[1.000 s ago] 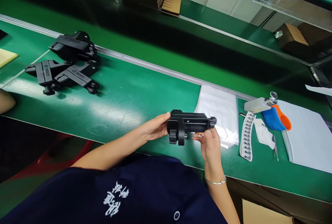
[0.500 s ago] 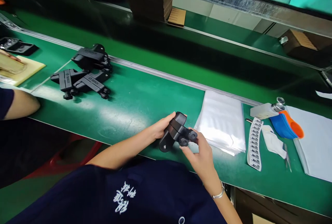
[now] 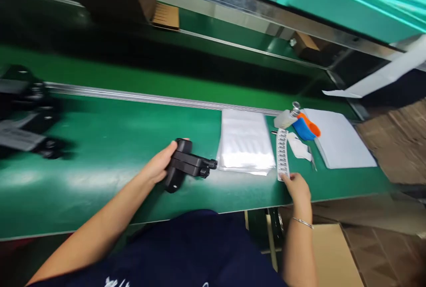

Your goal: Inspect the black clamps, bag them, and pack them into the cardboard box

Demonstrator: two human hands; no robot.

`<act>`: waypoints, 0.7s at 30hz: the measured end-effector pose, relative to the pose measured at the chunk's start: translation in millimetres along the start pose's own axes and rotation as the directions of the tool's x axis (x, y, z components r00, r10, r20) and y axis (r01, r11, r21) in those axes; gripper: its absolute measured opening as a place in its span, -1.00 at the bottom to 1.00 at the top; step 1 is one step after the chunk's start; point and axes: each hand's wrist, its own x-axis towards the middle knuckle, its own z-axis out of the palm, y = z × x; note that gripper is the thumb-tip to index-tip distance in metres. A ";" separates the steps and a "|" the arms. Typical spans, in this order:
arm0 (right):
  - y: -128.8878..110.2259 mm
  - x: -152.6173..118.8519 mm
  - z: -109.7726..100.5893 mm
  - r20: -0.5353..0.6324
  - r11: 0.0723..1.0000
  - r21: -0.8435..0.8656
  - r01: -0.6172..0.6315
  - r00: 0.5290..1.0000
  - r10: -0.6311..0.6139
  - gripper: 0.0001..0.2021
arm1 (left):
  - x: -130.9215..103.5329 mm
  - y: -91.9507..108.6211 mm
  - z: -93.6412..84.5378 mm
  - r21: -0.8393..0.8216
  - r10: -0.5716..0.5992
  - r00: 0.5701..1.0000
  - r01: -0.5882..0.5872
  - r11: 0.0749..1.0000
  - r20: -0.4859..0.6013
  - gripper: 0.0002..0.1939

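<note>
My left hand (image 3: 159,163) grips a black plastic clamp mount (image 3: 188,163) by its left end and holds it over the front of the green bench. Two small knobs at the mount's right end point toward a stack of clear plastic bags (image 3: 246,140). Farther right, my right hand (image 3: 297,189) has its fingers closed at the lower end of a white strip of printed labels (image 3: 282,151). The rest of that strip lies along the bench. More black mounts (image 3: 23,118), blurred, lie together at the left edge of the view.
Right of the labels are a white paper piece (image 3: 299,147), tweezers (image 3: 313,159), a metal-topped bottle (image 3: 286,118), a blue and orange holder (image 3: 306,127) and a white stack (image 3: 342,138). A metal shelf edge (image 3: 233,1) crosses above, carrying a teal bin (image 3: 353,3).
My right hand has left the mount and moved right to the label strip's lower end. My left hand still holds the mount, now turned. The view has swung right.
</note>
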 end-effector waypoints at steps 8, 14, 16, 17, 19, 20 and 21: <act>5.1 -27.7 15.9 -0.153 0.821 0.555 0.135 0.986 -0.059 -0.56 | -1.6 14.8 -15.1 0.831 0.499 0.864 -0.224 0.509 -0.072 -0.29; -29.0 -77.0 31.9 -0.165 0.576 0.795 0.192 0.981 -0.100 -0.58 | -30.6 -1.0 75.5 0.683 0.252 0.884 -0.464 0.564 0.393 -0.56; -42.0 -96.1 42.8 -0.132 0.483 0.854 0.194 0.978 -0.158 -0.61 | -28.9 -18.6 113.0 0.538 0.108 0.811 -0.474 0.697 0.575 -0.50; -46.6 -104.6 48.3 -0.107 0.458 0.870 0.186 0.975 -0.192 -0.62 | -26.3 -27.5 129.5 0.454 0.086 0.771 -0.457 0.765 0.631 -0.43; -50.6 -117.7 57.4 -0.046 0.457 0.875 0.160 0.967 -0.250 -0.64 | -19.5 -43.0 155.4 0.302 0.089 0.705 -0.410 0.861 0.704 -0.36; -50.1 -122.0 60.1 -0.025 0.468 0.870 0.155 0.962 -0.271 -0.66 | -16.1 -48.9 164.5 0.256 0.100 0.698 -0.387 0.886 0.709 -0.39; -48.2 -124.8 61.4 -0.029 0.487 0.857 0.171 0.958 -0.285 -0.69 | -13.2 -53.5 171.3 0.233 0.108 0.707 -0.368 0.900 0.699 -0.47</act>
